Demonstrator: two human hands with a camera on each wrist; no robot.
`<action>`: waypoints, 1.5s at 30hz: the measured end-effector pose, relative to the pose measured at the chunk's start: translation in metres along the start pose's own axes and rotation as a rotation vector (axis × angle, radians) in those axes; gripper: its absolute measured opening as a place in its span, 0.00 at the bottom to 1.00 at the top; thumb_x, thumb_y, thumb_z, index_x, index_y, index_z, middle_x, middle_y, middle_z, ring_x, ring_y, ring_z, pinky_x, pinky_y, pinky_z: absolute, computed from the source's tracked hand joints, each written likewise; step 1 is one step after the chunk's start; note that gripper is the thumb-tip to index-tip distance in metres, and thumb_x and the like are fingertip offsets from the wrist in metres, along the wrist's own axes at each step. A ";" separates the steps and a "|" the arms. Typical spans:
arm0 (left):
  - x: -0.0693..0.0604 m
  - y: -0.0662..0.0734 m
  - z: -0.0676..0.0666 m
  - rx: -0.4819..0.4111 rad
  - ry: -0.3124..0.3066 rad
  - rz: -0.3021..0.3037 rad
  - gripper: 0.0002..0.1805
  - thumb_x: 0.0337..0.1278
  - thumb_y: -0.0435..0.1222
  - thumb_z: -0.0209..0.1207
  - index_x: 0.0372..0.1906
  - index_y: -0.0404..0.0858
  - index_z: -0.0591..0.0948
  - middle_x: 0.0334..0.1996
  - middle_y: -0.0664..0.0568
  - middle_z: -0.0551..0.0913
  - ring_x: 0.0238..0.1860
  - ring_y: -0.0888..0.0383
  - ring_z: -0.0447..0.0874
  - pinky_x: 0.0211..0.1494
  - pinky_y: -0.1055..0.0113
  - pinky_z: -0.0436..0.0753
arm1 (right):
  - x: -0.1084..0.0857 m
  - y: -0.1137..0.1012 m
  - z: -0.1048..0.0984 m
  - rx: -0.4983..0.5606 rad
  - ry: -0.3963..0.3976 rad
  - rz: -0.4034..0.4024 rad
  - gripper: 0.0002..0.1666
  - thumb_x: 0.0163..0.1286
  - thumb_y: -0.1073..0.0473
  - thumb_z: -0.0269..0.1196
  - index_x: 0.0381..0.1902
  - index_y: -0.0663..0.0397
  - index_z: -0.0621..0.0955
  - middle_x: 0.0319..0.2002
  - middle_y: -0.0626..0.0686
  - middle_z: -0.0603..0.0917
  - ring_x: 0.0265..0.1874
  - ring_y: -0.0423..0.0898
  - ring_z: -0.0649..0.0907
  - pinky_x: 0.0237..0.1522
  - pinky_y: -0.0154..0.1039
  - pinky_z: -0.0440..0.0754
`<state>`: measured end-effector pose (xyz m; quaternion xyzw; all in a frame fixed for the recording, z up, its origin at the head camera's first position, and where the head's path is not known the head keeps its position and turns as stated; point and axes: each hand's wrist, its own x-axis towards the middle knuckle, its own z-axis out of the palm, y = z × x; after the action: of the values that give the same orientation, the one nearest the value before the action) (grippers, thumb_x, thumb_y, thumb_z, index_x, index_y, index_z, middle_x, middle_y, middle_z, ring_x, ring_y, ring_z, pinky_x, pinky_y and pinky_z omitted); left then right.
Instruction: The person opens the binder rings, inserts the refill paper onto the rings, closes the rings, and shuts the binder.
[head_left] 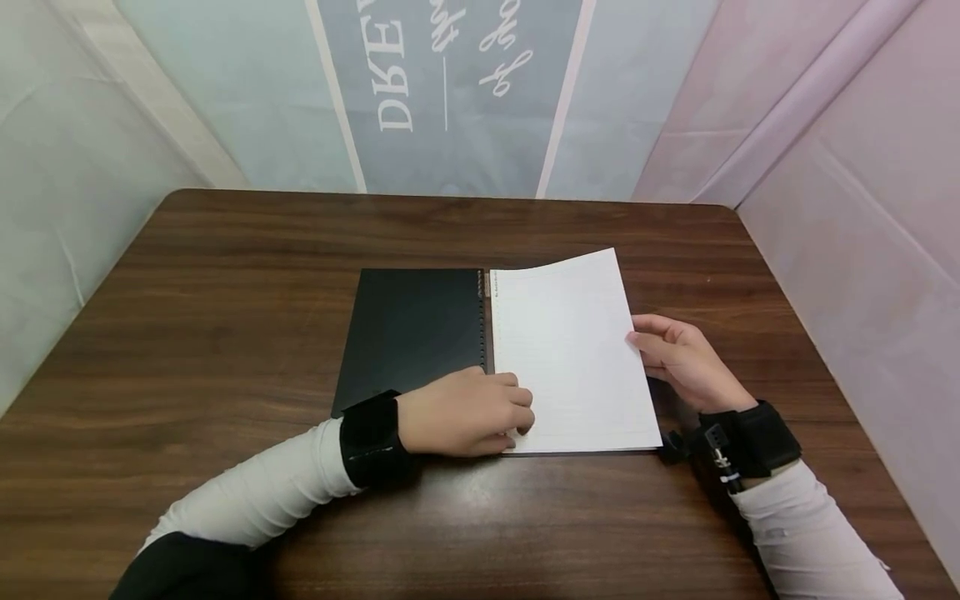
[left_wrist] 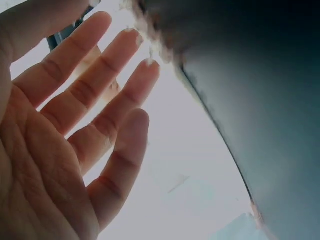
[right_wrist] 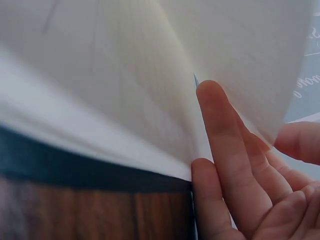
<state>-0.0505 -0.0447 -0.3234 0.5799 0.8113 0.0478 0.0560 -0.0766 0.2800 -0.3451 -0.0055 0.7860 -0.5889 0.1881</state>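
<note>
A spiral-bound notebook lies unfolded on the table, its black cover (head_left: 420, 325) at left and white lined pages (head_left: 562, 350) at right. My right hand (head_left: 686, 358) is at the right edge, thumb over a raised page (right_wrist: 240, 45) and fingers beneath it, pinching it. In the right wrist view, the fingers (right_wrist: 220, 135) reach between that page and the stack below. My left hand (head_left: 468, 412) rests across the lower part of the spine and the page's lower left. Its fingers (left_wrist: 132, 90) are loosely bent and hold nothing in the left wrist view.
The brown wooden table (head_left: 225, 333) reaches around the notebook on all sides. Pale fabric (head_left: 495, 158) with printed lettering hangs behind the far edge, and a pinkish sheet (head_left: 862, 208) borders the right side. Black bands (head_left: 750, 437) circle both wrists.
</note>
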 end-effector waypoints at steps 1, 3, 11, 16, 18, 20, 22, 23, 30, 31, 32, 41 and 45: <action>0.000 -0.004 -0.003 -0.022 0.015 -0.005 0.04 0.64 0.42 0.62 0.40 0.49 0.82 0.38 0.62 0.81 0.40 0.64 0.77 0.29 0.76 0.69 | 0.000 -0.001 0.000 -0.005 0.002 -0.005 0.32 0.79 0.52 0.52 0.71 0.69 0.63 0.41 0.35 0.87 0.40 0.33 0.86 0.44 0.31 0.84; 0.000 -0.014 -0.010 -0.057 0.062 -0.028 0.05 0.65 0.41 0.61 0.42 0.47 0.83 0.39 0.61 0.83 0.41 0.63 0.78 0.31 0.75 0.73 | 0.000 -0.002 -0.001 -0.013 0.010 -0.012 0.32 0.79 0.52 0.53 0.71 0.69 0.63 0.41 0.35 0.87 0.40 0.33 0.86 0.44 0.31 0.84; 0.013 -0.081 -0.041 -0.129 0.265 -0.307 0.10 0.65 0.33 0.59 0.48 0.37 0.84 0.45 0.47 0.86 0.44 0.54 0.82 0.48 0.62 0.81 | -0.002 -0.004 -0.002 -0.108 0.079 -0.015 0.32 0.78 0.50 0.54 0.71 0.65 0.66 0.41 0.34 0.86 0.41 0.33 0.86 0.45 0.29 0.83; 0.029 -0.109 -0.042 -0.187 0.248 -0.427 0.11 0.65 0.32 0.60 0.50 0.35 0.83 0.47 0.43 0.84 0.41 0.52 0.80 0.47 0.61 0.81 | -0.004 -0.002 -0.002 -0.114 0.093 -0.025 0.31 0.78 0.52 0.54 0.71 0.64 0.67 0.42 0.33 0.85 0.42 0.32 0.85 0.46 0.28 0.83; 0.035 -0.115 -0.038 -0.189 0.218 -0.439 0.12 0.65 0.32 0.60 0.51 0.35 0.83 0.48 0.43 0.84 0.42 0.53 0.81 0.48 0.62 0.81 | -0.004 0.000 -0.001 -0.108 0.098 -0.031 0.30 0.79 0.53 0.54 0.71 0.64 0.67 0.42 0.33 0.86 0.42 0.31 0.85 0.47 0.28 0.82; 0.040 -0.119 -0.033 -0.189 0.190 -0.449 0.13 0.65 0.32 0.60 0.52 0.35 0.83 0.50 0.43 0.83 0.43 0.52 0.81 0.50 0.62 0.81 | -0.004 0.000 -0.001 -0.109 0.110 -0.036 0.30 0.78 0.53 0.54 0.70 0.64 0.67 0.42 0.33 0.86 0.43 0.30 0.84 0.47 0.27 0.82; 0.045 -0.121 -0.029 -0.188 0.163 -0.460 0.13 0.65 0.32 0.60 0.53 0.35 0.83 0.52 0.44 0.83 0.46 0.52 0.82 0.52 0.62 0.81 | -0.003 -0.001 -0.001 -0.110 0.123 -0.042 0.30 0.78 0.52 0.54 0.70 0.63 0.68 0.42 0.33 0.85 0.44 0.30 0.84 0.47 0.26 0.82; 0.046 -0.122 -0.028 -0.189 0.153 -0.464 0.13 0.65 0.32 0.60 0.53 0.35 0.83 0.53 0.44 0.83 0.47 0.52 0.82 0.53 0.62 0.81 | -0.003 -0.001 -0.001 -0.113 0.130 -0.044 0.30 0.78 0.52 0.54 0.70 0.63 0.68 0.43 0.33 0.85 0.44 0.29 0.84 0.47 0.26 0.81; 0.055 -0.123 -0.024 -0.176 0.106 -0.461 0.12 0.66 0.30 0.58 0.52 0.35 0.83 0.50 0.44 0.83 0.48 0.51 0.82 0.54 0.61 0.81 | -0.002 -0.004 -0.005 -0.159 0.172 -0.053 0.29 0.78 0.52 0.54 0.70 0.61 0.69 0.54 0.45 0.84 0.45 0.28 0.83 0.47 0.25 0.80; 0.056 -0.123 -0.023 -0.175 0.103 -0.459 0.12 0.66 0.30 0.58 0.52 0.35 0.83 0.50 0.44 0.83 0.48 0.51 0.83 0.54 0.61 0.81 | -0.002 -0.004 -0.005 -0.166 0.175 -0.052 0.29 0.78 0.52 0.54 0.70 0.61 0.69 0.55 0.47 0.83 0.45 0.28 0.83 0.47 0.25 0.79; 0.056 -0.123 -0.022 -0.170 0.100 -0.454 0.12 0.66 0.29 0.57 0.51 0.35 0.83 0.50 0.44 0.83 0.48 0.51 0.83 0.54 0.61 0.81 | -0.003 -0.004 -0.006 -0.175 0.177 -0.052 0.29 0.78 0.52 0.54 0.70 0.61 0.69 0.57 0.49 0.83 0.45 0.28 0.83 0.47 0.25 0.79; 0.057 -0.121 -0.014 -0.104 0.086 -0.432 0.11 0.67 0.30 0.57 0.49 0.34 0.84 0.48 0.43 0.82 0.45 0.50 0.83 0.51 0.61 0.82 | -0.004 -0.005 -0.007 -0.262 0.193 -0.061 0.27 0.78 0.52 0.54 0.68 0.60 0.71 0.62 0.59 0.80 0.46 0.27 0.81 0.46 0.27 0.78; 0.058 -0.118 -0.016 -0.096 0.075 -0.439 0.10 0.66 0.29 0.57 0.49 0.33 0.84 0.47 0.41 0.82 0.44 0.49 0.83 0.51 0.60 0.81 | -0.002 -0.009 -0.008 -0.362 0.225 -0.125 0.25 0.78 0.51 0.54 0.66 0.58 0.74 0.62 0.62 0.79 0.50 0.31 0.80 0.47 0.27 0.77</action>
<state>-0.1821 -0.0281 -0.3260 0.3840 0.9163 0.0947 0.0624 -0.0794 0.2846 -0.3344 -0.0220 0.8930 -0.4458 0.0582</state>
